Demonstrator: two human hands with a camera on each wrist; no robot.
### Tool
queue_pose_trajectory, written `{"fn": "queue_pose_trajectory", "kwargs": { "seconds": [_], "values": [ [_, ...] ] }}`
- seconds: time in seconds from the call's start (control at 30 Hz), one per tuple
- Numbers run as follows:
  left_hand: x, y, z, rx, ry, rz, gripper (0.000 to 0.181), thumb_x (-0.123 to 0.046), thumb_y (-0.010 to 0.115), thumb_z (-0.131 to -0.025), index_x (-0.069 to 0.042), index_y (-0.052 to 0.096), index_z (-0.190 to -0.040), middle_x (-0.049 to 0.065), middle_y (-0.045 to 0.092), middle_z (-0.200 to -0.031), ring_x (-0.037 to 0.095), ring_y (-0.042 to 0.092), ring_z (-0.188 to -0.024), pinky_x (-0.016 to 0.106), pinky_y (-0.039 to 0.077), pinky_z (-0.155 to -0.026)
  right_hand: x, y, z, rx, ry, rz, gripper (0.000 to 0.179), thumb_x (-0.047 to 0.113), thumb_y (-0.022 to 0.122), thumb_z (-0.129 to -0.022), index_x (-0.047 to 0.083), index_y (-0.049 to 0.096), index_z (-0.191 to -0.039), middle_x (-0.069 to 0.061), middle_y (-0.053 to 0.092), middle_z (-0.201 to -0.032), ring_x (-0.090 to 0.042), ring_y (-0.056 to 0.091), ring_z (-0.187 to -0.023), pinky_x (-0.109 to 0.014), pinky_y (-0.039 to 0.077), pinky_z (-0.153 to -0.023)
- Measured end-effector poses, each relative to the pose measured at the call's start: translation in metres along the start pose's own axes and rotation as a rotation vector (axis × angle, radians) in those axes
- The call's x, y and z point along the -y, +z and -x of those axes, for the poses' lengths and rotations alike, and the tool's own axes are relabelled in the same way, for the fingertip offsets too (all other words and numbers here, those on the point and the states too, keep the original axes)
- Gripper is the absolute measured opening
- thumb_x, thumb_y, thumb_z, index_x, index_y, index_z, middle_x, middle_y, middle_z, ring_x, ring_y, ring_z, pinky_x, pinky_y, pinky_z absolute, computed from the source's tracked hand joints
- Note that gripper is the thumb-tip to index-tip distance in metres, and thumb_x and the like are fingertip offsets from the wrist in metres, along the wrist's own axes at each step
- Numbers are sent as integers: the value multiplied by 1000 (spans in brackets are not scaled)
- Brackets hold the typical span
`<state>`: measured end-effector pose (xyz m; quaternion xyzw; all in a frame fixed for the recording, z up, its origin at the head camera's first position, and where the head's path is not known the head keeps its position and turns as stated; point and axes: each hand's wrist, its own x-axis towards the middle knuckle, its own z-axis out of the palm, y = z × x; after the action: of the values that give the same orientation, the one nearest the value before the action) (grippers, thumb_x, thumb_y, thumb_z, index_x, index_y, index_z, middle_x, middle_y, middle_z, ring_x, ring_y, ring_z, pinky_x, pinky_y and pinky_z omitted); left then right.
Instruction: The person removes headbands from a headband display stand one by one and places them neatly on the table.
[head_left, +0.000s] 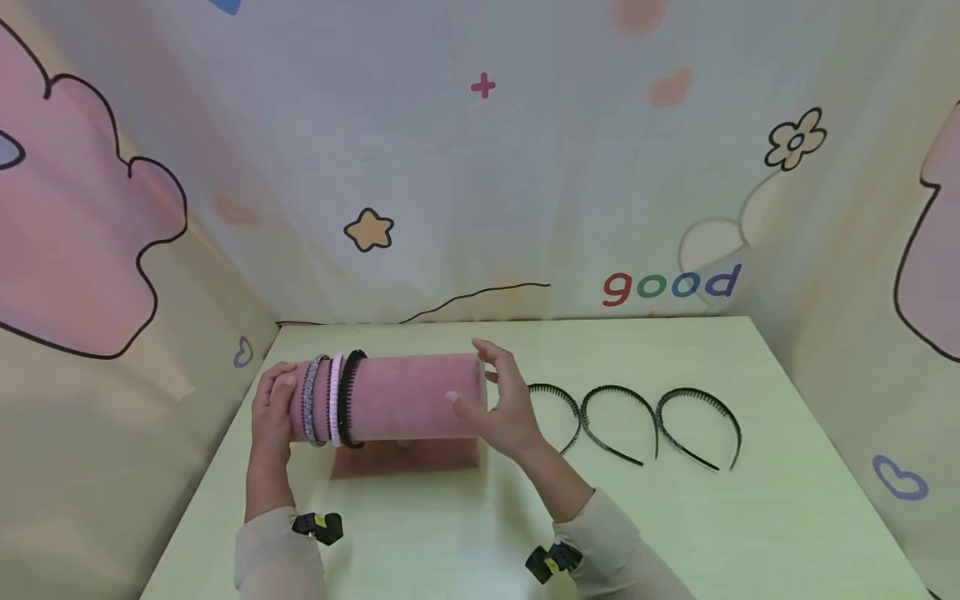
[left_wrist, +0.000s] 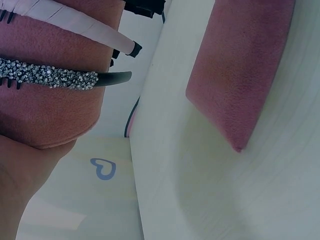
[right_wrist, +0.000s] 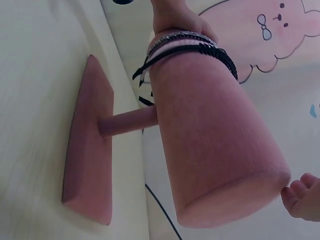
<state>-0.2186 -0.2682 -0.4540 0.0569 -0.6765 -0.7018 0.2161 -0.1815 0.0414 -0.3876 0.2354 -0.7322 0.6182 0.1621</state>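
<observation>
Left hand [head_left: 272, 408] is gripping the near-side end of the pink roll, and from the head view it's wrapping round the left tip of that pink roll [head_left: 420, 397], thumb showing on the front. Right hand [head_left: 504, 408] is framing the opposite end, fingers spreading, not clenching. Three bands are riding the roll near the left hand: a silver glittery headband [head_left: 309, 400], then a lilac headband [head_left: 335, 400], then a black headband [head_left: 344, 402]. Beneath, a pink base [head_left: 405, 465] is resting on the tabletop [head_left: 780, 500], and over to the right three dark headbands [head_left: 611, 387] are lying in a row, the leftmost partly hiding behind the right hand. Across to the left wrist view: the hand is pressing up against the roll's end, the silver and lilac tips are poking out past the roll's edge, and a corner of the base is showing beyond. Now the right wrist view: a short stem [right_wrist: 127, 121] is joining roll and base, the left hand is holding the far end, and the right fingertips are meeting the near rim.
</observation>
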Motion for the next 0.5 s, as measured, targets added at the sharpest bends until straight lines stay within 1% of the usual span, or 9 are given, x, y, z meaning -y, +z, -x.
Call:
{"fn": "queue_pose_trajectory", "kwargs": {
  "seconds": [0.03,0.1,0.17,0.23,0.27,0.4,0.5],
  "values": [
    [2,-1,-1,-1,-2,4,27,-17,45,-89,-2,46,-110,-1,52,-100,15,45,-83,28,33,-70,-4,3,-1,16,-3,-6,61,9,64,-71,1,35,-125,-11,39,-122,-30,35,-109,-42,31,-87],
    [6,-2,-2,-3,-9,5,26,-18,46,-89,-4,48,-110,-1,51,-102,16,45,-84,28,33,-70,-14,9,-3,34,-11,18,65,14,66,-70,6,34,-126,-8,39,-122,-29,35,-110,-42,31,-87],
    [9,-3,-3,-4,-15,9,27,-21,47,-88,-5,49,-110,0,51,-103,16,45,-85,28,33,-71,-23,12,-5,42,-10,50,67,20,68,-70,12,34,-127,-4,38,-123,-26,36,-111,-40,31,-87],
    [11,-4,-3,2,-7,4,28,-25,49,-87,-7,50,-109,1,51,-104,16,45,-85,29,33,-70,-28,14,-6,37,-26,82,69,23,69,-69,15,34,-128,-1,38,-122,-23,36,-110,-39,32,-86],
    [12,-5,-3,7,-1,-4,29,-27,49,-87,-9,51,-109,0,50,-104,15,45,-85,28,33,-70,-30,14,-7,34,-34,108,70,24,69,-68,16,34,-128,0,38,-122,-21,37,-110,-39,33,-85],
    [16,-8,-3,28,41,1,29,-31,50,-85,-12,53,-108,1,51,-105,14,45,-83,28,34,-69,-28,14,-12,28,-68,136,71,27,69,-67,14,35,-127,0,39,-121,-18,37,-109,-39,33,-85],
    [15,-7,-4,18,26,6,30,-30,50,-86,-11,52,-109,2,51,-106,16,45,-85,28,34,-70,-26,15,-16,45,-66,126,71,29,68,-67,17,34,-128,3,38,-122,-16,37,-110,-40,33,-85]
  ]
}}
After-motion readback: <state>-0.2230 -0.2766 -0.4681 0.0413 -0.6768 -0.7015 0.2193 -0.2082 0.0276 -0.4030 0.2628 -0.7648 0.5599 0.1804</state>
